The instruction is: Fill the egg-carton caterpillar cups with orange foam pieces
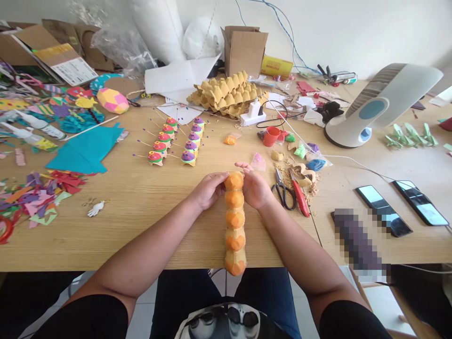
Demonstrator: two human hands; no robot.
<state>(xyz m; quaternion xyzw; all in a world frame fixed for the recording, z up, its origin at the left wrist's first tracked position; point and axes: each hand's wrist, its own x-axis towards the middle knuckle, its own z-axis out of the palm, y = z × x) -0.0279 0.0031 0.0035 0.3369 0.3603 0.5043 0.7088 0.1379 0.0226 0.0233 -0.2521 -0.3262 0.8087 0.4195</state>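
A strip cut from an egg carton (235, 219), its row of cups topped with orange clay, points toward me over the table's front edge. At its far end, my left hand (211, 189) grips the left side, thumb on the end cup. My right hand (257, 187) holds the same end from the right, its fingers partly stretched beyond the cup and its thumb hard to see. Beyond the hands stand two decorated carton strips, one red and green (163, 141), one purple and green (192, 141), with pins stuck in them.
Black scissors (282, 190) and a red cutter (299, 194) lie right of my hands beside carton scraps (306, 175). Clay lumps (300, 150) and a red cup (270, 136) sit farther back. Egg trays (229, 94), a white fan (374, 106), phones (384, 209) and paper scraps (42, 195) surround the work area.
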